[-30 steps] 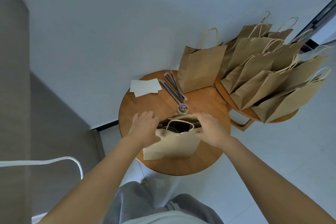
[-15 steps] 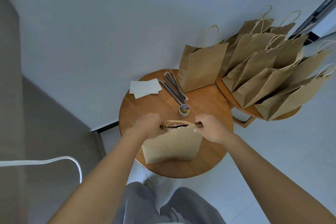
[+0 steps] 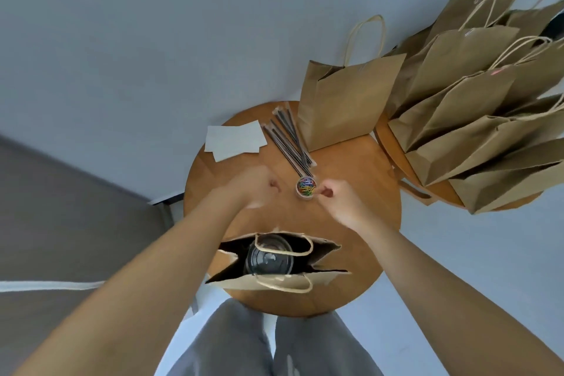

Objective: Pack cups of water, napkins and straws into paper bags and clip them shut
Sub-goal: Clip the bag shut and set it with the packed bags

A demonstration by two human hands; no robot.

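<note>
Right hand (image 3: 341,203) beside paper-clip tub (image 3: 306,187); no legible writing.

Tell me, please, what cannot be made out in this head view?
- Right hand: blurred; whether it pinches a clip from the clip tub is unclear.
- Left hand: blurred, grip unclear.
- Open bag: only the cup lid shows; napkin or straw hidden.

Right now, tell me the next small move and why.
Probably dip the right hand into the clip tub and pinch out one clip. Both hands hover beside it, the left hand too, and the near bag stands open with the cup inside, unclipped.
</note>
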